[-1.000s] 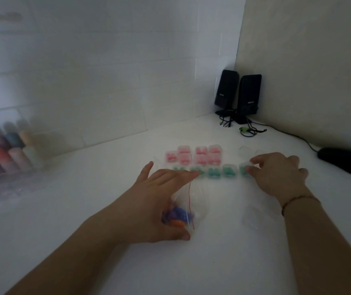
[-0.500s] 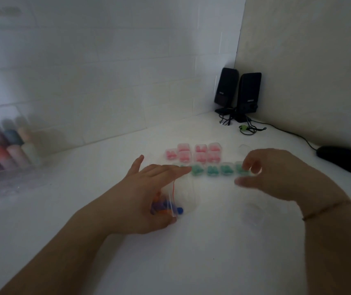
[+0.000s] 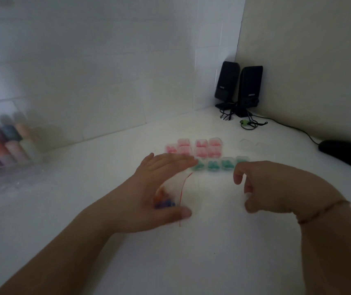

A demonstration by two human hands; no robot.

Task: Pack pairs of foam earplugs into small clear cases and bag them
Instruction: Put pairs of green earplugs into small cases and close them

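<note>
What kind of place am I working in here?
Likely a home desk corner: black speakers and a computer mouse by the wall, nail polish bottles in a clear box.

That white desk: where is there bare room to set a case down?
Bare desk lies near the viewer, between both forearms. Another bare patch runs between the box of bottles and the left hand. It is crowded around the pink cases and green cases.

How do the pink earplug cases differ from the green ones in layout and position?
The pink cases sit in two stacked rows nearer the wall; the green cases form one row nearer the person. The left hand reaches the green row's left end, while the pink cases lie clear. Both are small clear cases holding earplugs.
</note>
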